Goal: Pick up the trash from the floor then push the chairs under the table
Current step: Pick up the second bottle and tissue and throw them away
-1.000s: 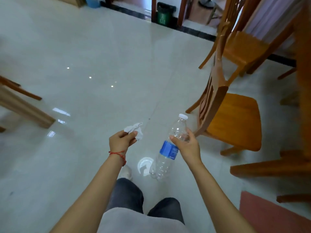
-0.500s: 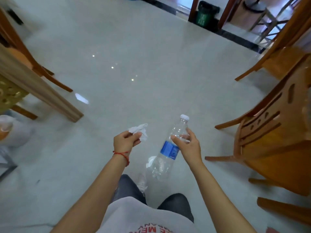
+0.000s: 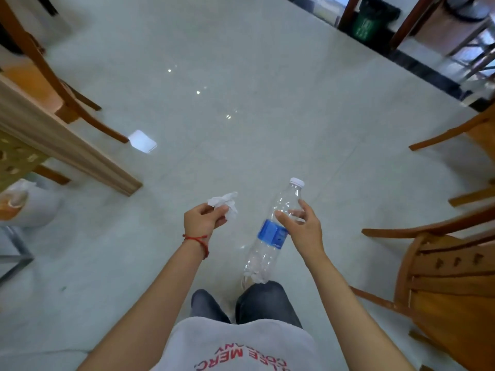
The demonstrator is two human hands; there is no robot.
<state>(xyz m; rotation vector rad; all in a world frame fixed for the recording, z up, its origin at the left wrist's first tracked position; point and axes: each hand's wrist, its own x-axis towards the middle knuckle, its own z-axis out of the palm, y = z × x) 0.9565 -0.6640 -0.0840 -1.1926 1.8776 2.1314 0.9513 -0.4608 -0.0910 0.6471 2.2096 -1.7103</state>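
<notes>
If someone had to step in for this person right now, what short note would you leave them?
Left hand: pinches a crumpled white tissue.
Right hand: grips a clear plastic bottle with a blue label, near its neck, cap up.
Done: both pieces of trash are off the floor and in the hands.
Left: drop them in a bin, perhaps the green bin far ahead by the doorway, though I cannot tell that it is the intended one. Then push in the chairs; the wooden chair at right stands out in the open.

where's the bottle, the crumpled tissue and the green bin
plastic bottle (image 3: 271,232): head view, on its blue label
crumpled tissue (image 3: 225,203): head view, on the white wad
green bin (image 3: 368,22): head view, on its front face
</notes>
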